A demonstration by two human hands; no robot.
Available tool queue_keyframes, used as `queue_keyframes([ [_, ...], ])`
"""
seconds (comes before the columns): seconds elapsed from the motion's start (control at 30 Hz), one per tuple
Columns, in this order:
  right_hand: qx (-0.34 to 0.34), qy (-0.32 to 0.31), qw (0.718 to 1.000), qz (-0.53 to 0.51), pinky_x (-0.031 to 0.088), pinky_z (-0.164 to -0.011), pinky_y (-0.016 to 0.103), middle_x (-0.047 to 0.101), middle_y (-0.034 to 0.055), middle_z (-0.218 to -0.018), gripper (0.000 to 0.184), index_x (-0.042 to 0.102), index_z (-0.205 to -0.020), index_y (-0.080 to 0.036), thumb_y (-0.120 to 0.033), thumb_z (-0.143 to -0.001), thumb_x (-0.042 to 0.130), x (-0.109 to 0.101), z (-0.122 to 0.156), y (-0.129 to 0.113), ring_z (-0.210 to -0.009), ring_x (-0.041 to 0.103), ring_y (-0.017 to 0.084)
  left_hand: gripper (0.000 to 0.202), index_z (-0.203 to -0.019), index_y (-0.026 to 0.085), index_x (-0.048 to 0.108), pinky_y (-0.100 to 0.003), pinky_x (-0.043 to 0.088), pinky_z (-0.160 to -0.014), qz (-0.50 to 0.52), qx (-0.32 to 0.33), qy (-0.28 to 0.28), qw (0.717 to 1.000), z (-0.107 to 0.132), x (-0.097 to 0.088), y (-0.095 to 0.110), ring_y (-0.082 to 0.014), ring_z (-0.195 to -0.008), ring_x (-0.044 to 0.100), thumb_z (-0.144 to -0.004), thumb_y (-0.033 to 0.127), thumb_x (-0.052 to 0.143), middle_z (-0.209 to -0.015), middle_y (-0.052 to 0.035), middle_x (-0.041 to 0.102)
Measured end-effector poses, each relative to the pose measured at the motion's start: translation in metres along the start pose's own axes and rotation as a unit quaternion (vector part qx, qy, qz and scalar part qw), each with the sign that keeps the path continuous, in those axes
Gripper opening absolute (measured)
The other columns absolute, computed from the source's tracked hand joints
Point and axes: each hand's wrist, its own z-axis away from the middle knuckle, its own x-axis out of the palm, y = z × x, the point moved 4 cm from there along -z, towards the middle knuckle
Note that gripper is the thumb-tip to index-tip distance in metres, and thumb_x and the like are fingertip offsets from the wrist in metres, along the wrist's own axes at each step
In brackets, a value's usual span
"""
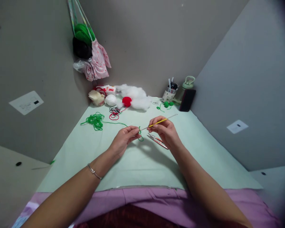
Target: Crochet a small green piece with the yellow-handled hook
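My left hand (124, 136) is closed in a pinch on a strand of green yarn (140, 133), which trails left to a loose green yarn heap (95, 121) on the pale green table (137, 164). My right hand (165, 130) is closed on a yellow-handled crochet hook (159, 121), whose metal tip points at the yarn loop between the two hands. A small pair of thread snips (156, 140) lies on the table just under my right hand.
At the back lie white stuffing (135, 96), a red ball (126, 101), a white ball (110, 100), red thread (114, 115), small green pieces (166, 104), a cup of pens (169, 91), a bottle (185, 85) and a dark phone (187, 99). Bags (89, 50) hang in the corner.
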Motion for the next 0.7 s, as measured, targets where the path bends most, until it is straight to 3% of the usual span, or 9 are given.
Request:
queue_keyframes([
  [0.17,-0.051,-0.001,0.999,0.02,0.058,-0.075,0.031,0.071,0.0,-0.083,0.013,0.07,-0.082,-0.021,-0.024,-0.077,0.082,0.002,0.003,0.0,-0.073,0.07,0.015,0.034,-0.082,0.015,0.077,-0.03,0.056,-0.087,-0.005,0.002,0.003,1.0,-0.001,-0.002,-0.001,-0.0131,-0.075,0.066,-0.068,0.04,0.094,-0.081,-0.0009,0.069],
  [0.33,-0.044,0.017,0.996,0.078,0.059,-0.076,0.034,0.074,0.0018,-0.081,0.022,0.075,-0.091,-0.022,-0.039,-0.08,0.083,0.001,0.004,0.002,-0.075,0.071,0.018,0.034,-0.081,0.015,0.076,-0.032,0.056,-0.087,-0.015,0.003,0.008,1.0,-0.002,-0.002,-0.001,-0.0139,-0.075,0.066,-0.067,0.039,0.094,-0.08,-0.0014,0.069],
  [0.53,-0.033,-0.002,0.995,0.097,0.052,-0.057,0.03,0.066,-0.0018,-0.065,0.03,0.077,-0.096,-0.021,-0.048,-0.084,0.08,0.004,0.006,0.001,-0.055,0.059,0.013,0.033,-0.079,0.016,0.075,-0.031,0.054,-0.089,-0.023,0.02,0.034,0.999,-0.002,-0.005,0.001,-0.0136,-0.076,0.065,-0.067,0.04,0.094,-0.081,0.0,0.068],
  [0.7,-0.078,-0.025,0.986,0.148,0.054,-0.061,0.032,0.07,0.0015,-0.077,0.025,0.074,-0.096,-0.022,-0.046,-0.091,0.073,0.014,0.013,-0.001,-0.063,0.063,0.015,0.033,-0.077,0.017,0.074,-0.029,0.053,-0.089,-0.025,0.034,0.051,0.998,-0.002,-0.007,0.003,-0.0134,-0.078,0.065,-0.066,0.041,0.094,-0.081,0.001,0.067],
])
